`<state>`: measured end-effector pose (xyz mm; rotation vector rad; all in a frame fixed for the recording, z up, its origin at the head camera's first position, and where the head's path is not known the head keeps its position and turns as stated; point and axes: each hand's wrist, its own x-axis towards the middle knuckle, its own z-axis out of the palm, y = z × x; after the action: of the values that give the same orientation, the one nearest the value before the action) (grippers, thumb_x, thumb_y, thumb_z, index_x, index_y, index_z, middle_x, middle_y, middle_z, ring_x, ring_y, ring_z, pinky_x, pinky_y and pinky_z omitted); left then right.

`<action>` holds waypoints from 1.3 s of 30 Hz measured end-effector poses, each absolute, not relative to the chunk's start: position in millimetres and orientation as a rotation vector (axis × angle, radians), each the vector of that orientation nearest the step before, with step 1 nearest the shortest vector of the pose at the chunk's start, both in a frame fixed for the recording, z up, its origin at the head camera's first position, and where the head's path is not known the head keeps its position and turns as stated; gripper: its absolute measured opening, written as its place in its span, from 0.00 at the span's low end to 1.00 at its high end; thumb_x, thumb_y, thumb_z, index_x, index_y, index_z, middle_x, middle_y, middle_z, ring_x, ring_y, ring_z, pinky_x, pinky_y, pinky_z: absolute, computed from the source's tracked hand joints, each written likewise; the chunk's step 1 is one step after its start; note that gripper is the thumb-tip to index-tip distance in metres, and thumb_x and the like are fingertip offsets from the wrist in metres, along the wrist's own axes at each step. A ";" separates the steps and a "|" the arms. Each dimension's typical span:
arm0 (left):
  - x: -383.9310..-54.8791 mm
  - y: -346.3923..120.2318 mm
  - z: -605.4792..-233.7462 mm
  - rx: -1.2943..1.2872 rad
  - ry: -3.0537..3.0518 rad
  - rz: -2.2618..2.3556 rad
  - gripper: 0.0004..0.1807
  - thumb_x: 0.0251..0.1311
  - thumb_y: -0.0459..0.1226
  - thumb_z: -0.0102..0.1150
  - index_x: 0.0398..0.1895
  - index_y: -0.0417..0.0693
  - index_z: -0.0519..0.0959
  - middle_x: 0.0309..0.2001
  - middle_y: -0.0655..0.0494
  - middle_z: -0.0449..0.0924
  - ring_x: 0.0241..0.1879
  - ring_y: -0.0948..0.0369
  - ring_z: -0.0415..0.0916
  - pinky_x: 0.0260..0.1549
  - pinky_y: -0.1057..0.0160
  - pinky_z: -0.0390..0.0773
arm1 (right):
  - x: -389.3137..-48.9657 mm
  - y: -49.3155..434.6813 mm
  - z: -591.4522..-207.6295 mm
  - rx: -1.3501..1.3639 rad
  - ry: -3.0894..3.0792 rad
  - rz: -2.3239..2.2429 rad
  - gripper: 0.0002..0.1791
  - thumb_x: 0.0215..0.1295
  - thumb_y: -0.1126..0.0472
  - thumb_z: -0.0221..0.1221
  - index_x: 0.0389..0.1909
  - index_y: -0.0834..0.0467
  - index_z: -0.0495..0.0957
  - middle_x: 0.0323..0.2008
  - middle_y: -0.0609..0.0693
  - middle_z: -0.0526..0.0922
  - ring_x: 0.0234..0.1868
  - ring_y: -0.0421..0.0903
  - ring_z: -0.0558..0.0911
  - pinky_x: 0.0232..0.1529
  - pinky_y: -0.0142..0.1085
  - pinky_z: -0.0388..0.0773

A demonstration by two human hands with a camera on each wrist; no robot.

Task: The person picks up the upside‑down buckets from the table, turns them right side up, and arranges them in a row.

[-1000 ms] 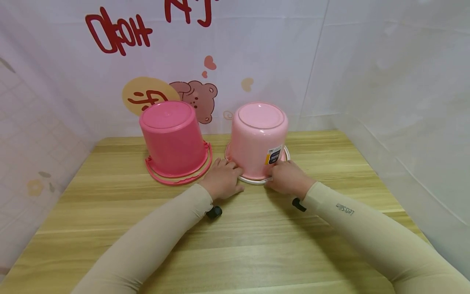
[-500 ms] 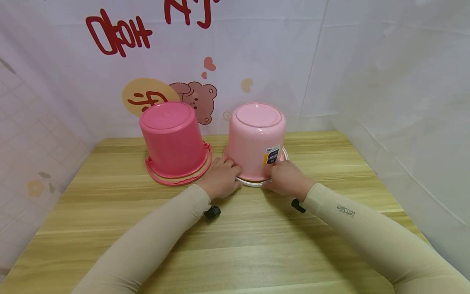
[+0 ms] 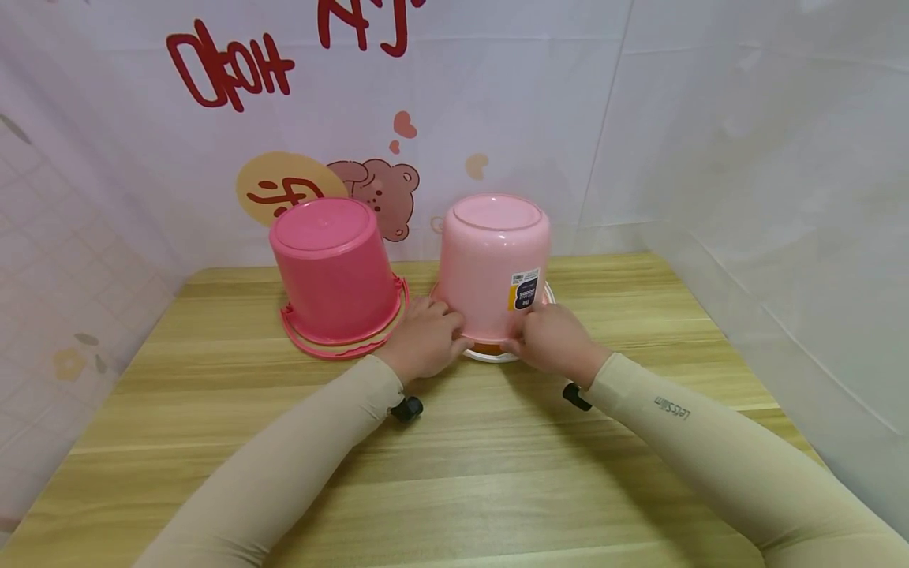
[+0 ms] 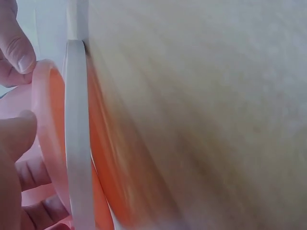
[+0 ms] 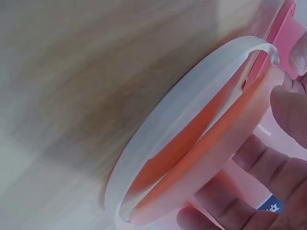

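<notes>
A light pink bucket (image 3: 476,276) stands upside down toward the back of the table. Its front rim is raised a little, while its white handle (image 3: 490,357) lies on the tabletop below. Orange shows inside the rim in both wrist views. My left hand (image 3: 426,339) grips the rim at the front left, fingers against the wall and thumb at the edge (image 4: 41,110). At the front right my right hand (image 3: 554,339) holds the rim the same way, below a label (image 3: 524,292). In the right wrist view its fingers (image 5: 268,167) lie along the bucket wall.
To the left stands a darker pink bucket (image 3: 330,276), also upside down, its pink handle (image 3: 341,351) on the table close to my left hand. The wood-grain table (image 3: 454,473) ends at a white printed cloth (image 3: 596,118) behind and at both sides.
The light pink bucket has shifted slightly left, and its front rim has come up, widening the gap over its handle. Both hands have risen a little with the rim. The darker bucket stays put.
</notes>
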<state>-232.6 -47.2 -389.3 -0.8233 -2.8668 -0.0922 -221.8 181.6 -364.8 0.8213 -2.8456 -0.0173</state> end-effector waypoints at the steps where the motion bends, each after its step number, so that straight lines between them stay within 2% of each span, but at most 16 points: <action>1: -232.6 -47.2 -388.9 -0.818 -2.860 -0.090 0.18 0.60 0.61 0.46 0.34 0.60 0.75 0.38 0.58 0.72 0.48 0.56 0.65 0.56 0.54 0.59 | -221.7 181.2 -364.1 0.818 -2.838 -0.016 0.22 0.56 0.41 0.60 0.10 0.48 0.69 0.13 0.45 0.73 0.27 0.51 0.75 0.31 0.47 0.73; 15: -234.4 -47.9 -379.9 -0.761 -2.802 -0.158 0.19 0.60 0.60 0.47 0.36 0.59 0.75 0.35 0.61 0.70 0.43 0.57 0.64 0.51 0.56 0.63 | -219.7 179.6 -354.2 0.711 -2.827 0.023 0.20 0.56 0.38 0.58 0.18 0.48 0.76 0.27 0.47 0.79 0.30 0.49 0.75 0.30 0.45 0.72; 22: -233.4 -49.7 -374.3 -0.785 -2.750 -0.252 0.17 0.61 0.58 0.47 0.29 0.58 0.70 0.31 0.61 0.65 0.41 0.58 0.62 0.50 0.56 0.61 | -213.9 179.7 -343.9 0.683 -2.855 0.045 0.20 0.59 0.38 0.56 0.21 0.50 0.77 0.22 0.45 0.73 0.28 0.47 0.74 0.31 0.42 0.71; 26: -231.8 -50.7 -371.2 -0.792 -2.725 -0.287 0.17 0.61 0.57 0.48 0.26 0.57 0.67 0.29 0.62 0.64 0.41 0.58 0.62 0.50 0.56 0.62 | -211.8 180.1 -340.7 0.675 -2.836 0.093 0.19 0.58 0.39 0.57 0.22 0.51 0.77 0.23 0.46 0.73 0.26 0.46 0.73 0.29 0.41 0.70; 32: -231.8 -52.8 -366.8 -0.796 -2.674 -0.337 0.17 0.62 0.57 0.47 0.26 0.56 0.66 0.30 0.62 0.66 0.39 0.58 0.63 0.47 0.56 0.64 | -210.9 180.0 -338.0 0.630 -2.813 0.189 0.19 0.58 0.40 0.58 0.24 0.52 0.75 0.26 0.46 0.74 0.27 0.46 0.73 0.31 0.40 0.70; 39: -231.0 -55.8 -359.6 -0.790 -2.630 -0.453 0.16 0.62 0.56 0.47 0.29 0.56 0.67 0.30 0.62 0.64 0.36 0.60 0.62 0.40 0.59 0.66 | -208.2 180.1 -332.2 0.646 -2.736 0.285 0.19 0.59 0.42 0.58 0.23 0.54 0.74 0.23 0.46 0.74 0.27 0.46 0.72 0.31 0.39 0.69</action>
<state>-231.0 -55.8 -359.6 -0.7902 -2.6299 -0.4526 -208.2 180.1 -332.2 0.6464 -2.7360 0.2845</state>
